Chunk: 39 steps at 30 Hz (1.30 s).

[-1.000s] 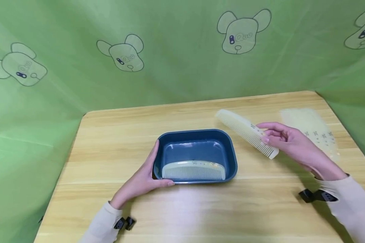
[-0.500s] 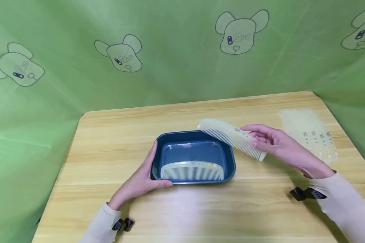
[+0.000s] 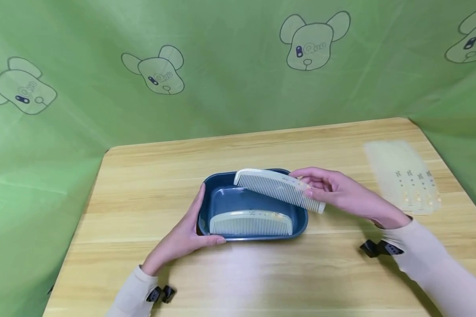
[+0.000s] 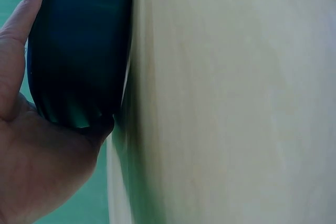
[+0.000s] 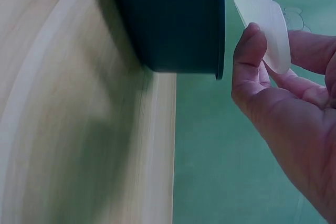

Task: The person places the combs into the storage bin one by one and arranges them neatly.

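Note:
A pale comb [image 3: 275, 187] is pinched at its right end by my right hand [image 3: 337, 191], tilted above the blue basin with its teeth facing down. In the right wrist view this comb [image 5: 265, 22] shows between thumb and fingers, beyond the basin's rim. My left hand [image 3: 184, 233] grips the left side of the dark blue basin [image 3: 306, 220], thumb along the near rim. Inside the basin, a second pale comb [image 3: 251, 223] lies along the near wall. From the left wrist, the basin's outer wall [image 4: 79, 51] appears within the left hand's grasp.
Several more pale combs [image 3: 404, 176] lie overlapping at the right of the wooden table [image 3: 154, 176]. A green cloth [image 3: 230, 88] with printed bear-like heads hangs behind and at the sides.
My right hand has carried its comb leftward, from beside the basin to over its right part. The left hand keeps its grip and the basin stays in place.

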### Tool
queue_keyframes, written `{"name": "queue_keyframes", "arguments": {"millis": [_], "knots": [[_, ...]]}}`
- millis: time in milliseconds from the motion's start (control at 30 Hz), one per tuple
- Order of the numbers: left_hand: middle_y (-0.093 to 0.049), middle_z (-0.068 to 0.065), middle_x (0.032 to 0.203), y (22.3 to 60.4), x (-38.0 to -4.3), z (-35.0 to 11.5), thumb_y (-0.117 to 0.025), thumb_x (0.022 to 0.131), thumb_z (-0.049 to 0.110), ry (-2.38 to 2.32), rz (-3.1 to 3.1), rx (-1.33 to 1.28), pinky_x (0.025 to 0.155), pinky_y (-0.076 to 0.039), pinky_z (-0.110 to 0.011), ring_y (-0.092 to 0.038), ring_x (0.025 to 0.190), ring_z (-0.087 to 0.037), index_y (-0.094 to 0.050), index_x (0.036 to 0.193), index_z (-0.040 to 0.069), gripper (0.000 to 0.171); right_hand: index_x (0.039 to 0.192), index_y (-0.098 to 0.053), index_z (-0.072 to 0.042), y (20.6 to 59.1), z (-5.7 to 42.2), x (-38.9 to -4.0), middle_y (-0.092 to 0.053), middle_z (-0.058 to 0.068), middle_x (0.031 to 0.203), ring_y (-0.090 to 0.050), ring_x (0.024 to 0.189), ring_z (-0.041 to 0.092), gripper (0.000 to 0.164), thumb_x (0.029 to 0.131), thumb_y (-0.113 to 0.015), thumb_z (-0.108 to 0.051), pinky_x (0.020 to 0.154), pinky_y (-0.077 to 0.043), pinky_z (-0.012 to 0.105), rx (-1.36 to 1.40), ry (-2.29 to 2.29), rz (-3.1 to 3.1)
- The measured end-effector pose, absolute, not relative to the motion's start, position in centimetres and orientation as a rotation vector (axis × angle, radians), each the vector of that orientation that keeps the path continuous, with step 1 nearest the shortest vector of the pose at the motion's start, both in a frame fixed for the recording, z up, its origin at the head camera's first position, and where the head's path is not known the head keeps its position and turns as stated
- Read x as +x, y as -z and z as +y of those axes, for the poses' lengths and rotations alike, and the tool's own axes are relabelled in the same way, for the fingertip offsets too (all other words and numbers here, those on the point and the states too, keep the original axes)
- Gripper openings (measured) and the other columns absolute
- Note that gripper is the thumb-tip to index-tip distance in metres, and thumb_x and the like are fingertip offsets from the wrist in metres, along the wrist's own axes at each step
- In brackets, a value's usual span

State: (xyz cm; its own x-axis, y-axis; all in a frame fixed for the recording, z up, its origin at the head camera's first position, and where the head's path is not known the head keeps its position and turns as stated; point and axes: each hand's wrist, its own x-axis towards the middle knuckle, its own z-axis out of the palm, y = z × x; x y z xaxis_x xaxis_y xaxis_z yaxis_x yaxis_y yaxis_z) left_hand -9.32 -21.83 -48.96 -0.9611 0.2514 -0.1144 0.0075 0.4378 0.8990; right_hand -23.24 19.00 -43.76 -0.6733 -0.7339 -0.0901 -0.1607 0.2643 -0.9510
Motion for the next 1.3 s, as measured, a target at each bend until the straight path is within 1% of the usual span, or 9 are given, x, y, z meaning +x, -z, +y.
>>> {"name": "queue_keyframes", "arguments": {"millis": [167,300,533,633,700,800,867,1033,1300], "knots": [[0.006,0.006,0.181,49.0,-9.5,-21.8,-0.098,0.085,0.029,-1.532,2.467,0.233,0.129,-0.013,-0.058,-0.003,0.165,-0.024,0.008,0.176,0.029,0.14,0.156,-0.059,-0.014,43.8,18.2,-23.2,-0.072,0.01,0.123,-0.068,0.111,0.024,0.047,0.11,-0.066,-0.009,0.09,-0.059,0.029,-0.86,1.397,2.005],[0.006,0.006,0.181,49.0,-9.5,-21.9,-0.098,0.085,0.031,-1.527,2.466,0.237,0.129,-0.013,-0.057,-0.003,0.165,-0.023,0.008,0.176,0.031,0.14,0.155,-0.06,-0.017,44.1,17.5,-23.0,-0.07,0.011,0.114,-0.066,0.104,0.026,0.046,0.11,-0.067,-0.009,0.083,-0.059,0.029,-0.883,1.374,1.985],[0.006,0.006,0.181,48.9,-9.3,-22.1,-0.097,0.086,0.035,-1.522,2.47,0.231,0.129,-0.012,-0.059,-0.002,0.165,-0.024,0.009,0.176,0.033,0.139,0.153,-0.061,-0.015,44.4,16.0,-22.7,-0.071,0.007,0.115,-0.066,0.103,0.026,0.045,0.109,-0.067,-0.007,0.08,-0.057,0.029,-0.944,1.33,1.987],[0.006,0.006,0.181,48.9,-9.3,-22.1,-0.097,0.086,0.035,-1.523,2.47,0.236,0.129,-0.013,-0.059,-0.002,0.165,-0.024,0.009,0.176,0.035,0.139,0.153,-0.061,-0.014,44.3,15.4,-22.6,-0.07,0.009,0.114,-0.064,0.098,0.026,0.045,0.109,-0.067,-0.008,0.075,-0.054,0.028,-0.939,1.308,1.979],[0.006,0.006,0.181,48.9,-9.3,-22.1,-0.097,0.086,0.034,-1.523,2.471,0.239,0.129,-0.013,-0.059,-0.002,0.165,-0.024,0.009,0.176,0.034,0.139,0.153,-0.061,-0.01,44.2,15.0,-22.6,-0.069,0.011,0.113,-0.062,0.096,0.026,0.044,0.109,-0.067,-0.008,0.073,-0.052,0.027,-0.948,1.293,1.96],[0.006,0.006,0.181,48.9,-9.3,-22.1,-0.097,0.086,0.034,-1.524,2.469,0.239,0.129,-0.012,-0.059,-0.002,0.165,-0.024,0.008,0.176,0.033,0.139,0.152,-0.061,-0.008,44.3,14.4,-22.7,-0.069,0.011,0.113,-0.061,0.095,0.024,0.042,0.11,-0.066,-0.007,0.074,-0.051,0.026,-0.975,1.249,1.941],[0.006,0.005,0.181,49.0,-9.3,-22.0,-0.097,0.086,0.034,-1.526,2.468,0.241,0.129,-0.013,-0.059,-0.003,0.165,-0.024,0.009,0.176,0.032,0.139,0.151,-0.062,-0.007,44.3,14.0,-22.7,-0.07,0.009,0.112,-0.059,0.088,0.022,0.04,0.11,-0.065,-0.007,0.072,-0.05,0.027,-0.993,1.214,1.935],[0.006,0.005,0.181,49.1,-9.3,-22.0,-0.097,0.086,0.033,-1.534,2.464,0.242,0.129,-0.013,-0.06,-0.003,0.165,-0.025,0.008,0.176,0.034,0.139,0.148,-0.065,-0.01,44.1,13.2,-22.7,-0.07,0.002,0.108,-0.052,0.074,0.018,0.036,0.111,-0.064,-0.008,0.067,-0.048,0.027,-1.028,1.12,1.94],[0.006,0.006,0.181,49.1,-9.3,-22.0,-0.097,0.086,0.033,-1.529,2.466,0.242,0.129,-0.013,-0.06,-0.002,0.165,-0.025,0.008,0.176,0.035,0.138,0.146,-0.067,-0.011,43.9,12.5,-22.7,-0.072,-0.001,0.116,-0.059,0.084,0.019,0.034,0.112,-0.064,-0.012,0.073,-0.052,0.03,-1.085,1.044,1.978]]}}
